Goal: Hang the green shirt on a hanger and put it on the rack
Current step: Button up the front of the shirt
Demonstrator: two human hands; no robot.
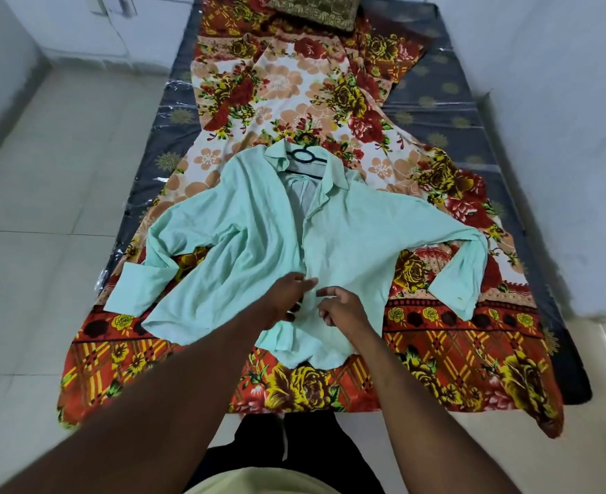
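A low bed (447, 112) with a dark grey mattress, patterned with pale gold flowers under shiny clear plastic, stands on a floor of pale tiles (52, 194). A red, orange and cream floral bedsheet (294, 87) lies rumpled along the mattress and spills over its near end. At the far end rests an olive-brown patterned pillow (315, 8). A light green long-sleeved shirt (244, 222) lies spread flat on the sheet, sleeves out to both sides.

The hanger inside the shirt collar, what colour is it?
Dark, navy or black; the hanger shows best in the head view, at the open collar.
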